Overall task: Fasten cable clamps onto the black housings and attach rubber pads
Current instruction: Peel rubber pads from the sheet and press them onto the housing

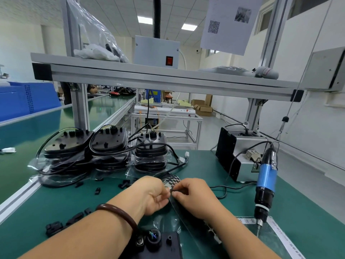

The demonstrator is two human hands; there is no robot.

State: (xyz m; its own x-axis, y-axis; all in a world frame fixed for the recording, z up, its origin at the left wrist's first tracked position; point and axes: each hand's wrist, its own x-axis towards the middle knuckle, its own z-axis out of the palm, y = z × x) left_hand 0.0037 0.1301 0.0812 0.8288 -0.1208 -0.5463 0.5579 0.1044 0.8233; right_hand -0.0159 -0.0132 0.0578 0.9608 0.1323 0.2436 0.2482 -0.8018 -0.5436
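Black parts on a green bench
Green mat (56, 206); black housings (110, 141) far left; clear sheet (170, 179) patterned with black dots; blue-and-black screwdriver (266, 176) right; dark brown bracelet (119, 214); red switch (169, 60) far.

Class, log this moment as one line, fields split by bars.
action: peeling | left hand: holds pad sheet | right hand: pinches one rubber pad | black housing: below wrists | screwdriver: hangs right

A grey metal box with a red switch (156, 51) is set on the aluminium shelf (168, 79); a white QR-coded paper sheet (229, 23) is hung up to its right.
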